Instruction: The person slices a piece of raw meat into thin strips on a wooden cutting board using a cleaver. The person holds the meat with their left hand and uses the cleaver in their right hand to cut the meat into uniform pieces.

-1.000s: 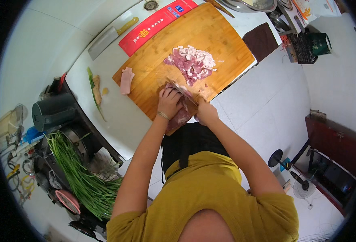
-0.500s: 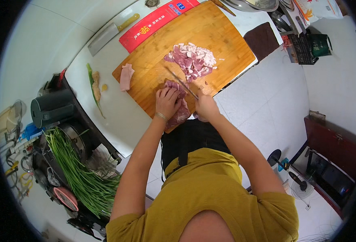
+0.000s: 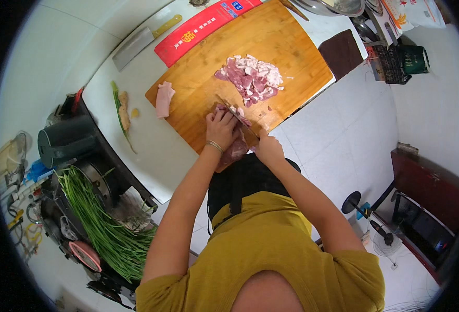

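The white tabletop [image 3: 154, 143] in front of me carries a wooden board [image 3: 292, 57], whose nearest corner points at my waist. Along the board's far left edge lies a long red packet [image 3: 203, 32], and beyond it, near the tabletop's left edge, a cleaver [image 3: 136, 48] with a yellow handle. Sliced meat [image 3: 250, 80] is heaped mid-board, toward its right edge. A dark brown cloth [image 3: 340, 54] sits just beside the board's right corner. The slab of meat [image 3: 234, 152] is at the board's near corner; my left grip [image 3: 221, 129] holds it down with bent fingers. My right grip [image 3: 269, 148] is closed round the handle of a knife [image 3: 249, 133], its blade across the slab just beside those fingers; I cannot tell how deep it sits. At the board's left corner lies a pale pink piece [image 3: 164, 100], and nearer the tabletop's left edge, a ginger root [image 3: 124, 110].
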`<state>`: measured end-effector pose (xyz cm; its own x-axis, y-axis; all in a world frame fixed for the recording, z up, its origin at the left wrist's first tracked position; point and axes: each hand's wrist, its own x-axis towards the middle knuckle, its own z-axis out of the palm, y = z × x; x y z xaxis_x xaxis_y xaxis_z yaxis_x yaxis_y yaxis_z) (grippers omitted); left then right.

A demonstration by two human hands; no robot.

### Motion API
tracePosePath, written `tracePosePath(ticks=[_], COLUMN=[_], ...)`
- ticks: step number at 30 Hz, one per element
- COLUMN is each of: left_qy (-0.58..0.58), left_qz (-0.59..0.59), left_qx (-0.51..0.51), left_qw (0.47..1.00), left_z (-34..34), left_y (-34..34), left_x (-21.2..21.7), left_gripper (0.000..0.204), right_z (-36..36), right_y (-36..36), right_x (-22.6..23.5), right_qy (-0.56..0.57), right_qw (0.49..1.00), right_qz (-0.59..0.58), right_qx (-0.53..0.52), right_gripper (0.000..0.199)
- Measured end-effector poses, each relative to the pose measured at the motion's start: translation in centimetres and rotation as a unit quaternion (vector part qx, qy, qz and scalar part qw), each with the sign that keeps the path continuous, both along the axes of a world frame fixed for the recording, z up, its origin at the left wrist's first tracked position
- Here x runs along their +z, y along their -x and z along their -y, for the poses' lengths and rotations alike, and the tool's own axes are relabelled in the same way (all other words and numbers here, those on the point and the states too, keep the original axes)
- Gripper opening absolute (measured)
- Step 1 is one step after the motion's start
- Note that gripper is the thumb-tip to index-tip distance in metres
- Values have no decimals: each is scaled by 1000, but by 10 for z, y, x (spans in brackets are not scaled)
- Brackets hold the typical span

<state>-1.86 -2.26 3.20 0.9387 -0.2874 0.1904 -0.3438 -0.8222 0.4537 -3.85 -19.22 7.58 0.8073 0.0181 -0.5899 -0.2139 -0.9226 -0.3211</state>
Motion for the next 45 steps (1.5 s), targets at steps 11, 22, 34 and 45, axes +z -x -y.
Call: tracePosePath(ticks=[11,22,34,45], left_qy=[-2,2,7,14], left_qz=[-24,-55,-2,-52], left_qx=[4,-9,-18,-26], left_qw=[1000,998,1000,998], left_z=[-2,-1,-3,-4], left_y=[-2,2,1,1], left_x=[-6,-7,-5,-5], left_gripper=[35,43,30,36], right_z=[6,7,7,-6], right_y=[-2,4,-4,-17], right_x=[11,-24,-12,-5], right_qy=[-6,-19,-51,-50], right_qw=[996,999,998,998], right_qz=[-82,-5,-20,-31], right_qx=[21,32,31,26], right_gripper=[37,44,38,37])
